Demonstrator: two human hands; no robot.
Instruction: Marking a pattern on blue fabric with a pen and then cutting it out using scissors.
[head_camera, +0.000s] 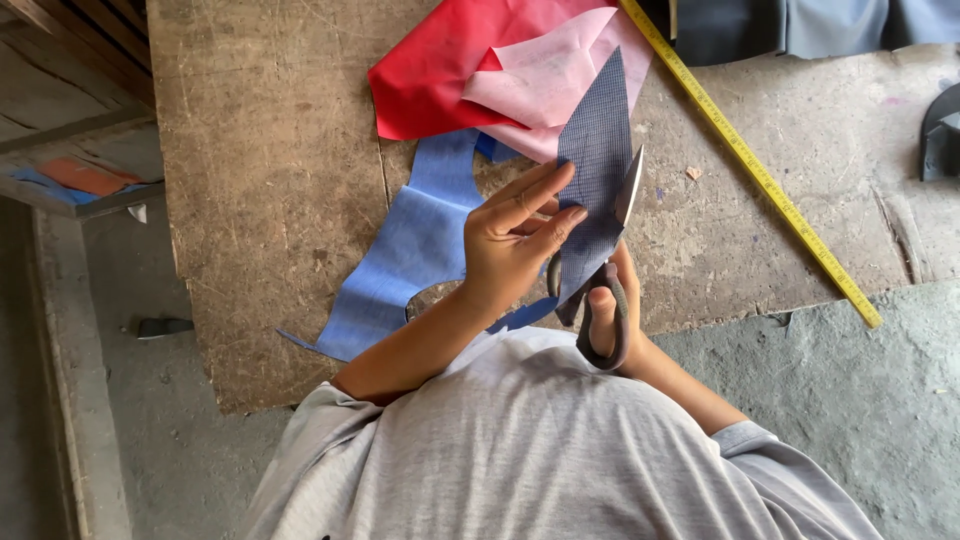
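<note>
head view: scissors (610, 280) cutting pointed checked fabric (597, 160)

Count, head view:
- Hands: 2, the left hand (515, 240) and the right hand (612, 300).
- Scissors (605, 300): 1 pair, dark handles, in the right hand.
- Dark checked fabric piece (597, 150): 1, held in the fingers (545, 190) of the left hand.
- Light blue fabric piece (415, 240): 1, lying on the worktop (260, 180) near its front edge.
- Red sheet (430, 70): 1, at the back edge.
- Pink sheet (545, 75): 1, on top of the red one.
- Yellow measuring tape (755, 170): 1, running diagonally to the right front edge.
- Worktop: 1.
- Dark object (942, 135) at the right edge: 1, cut off, kind unclear.
</note>
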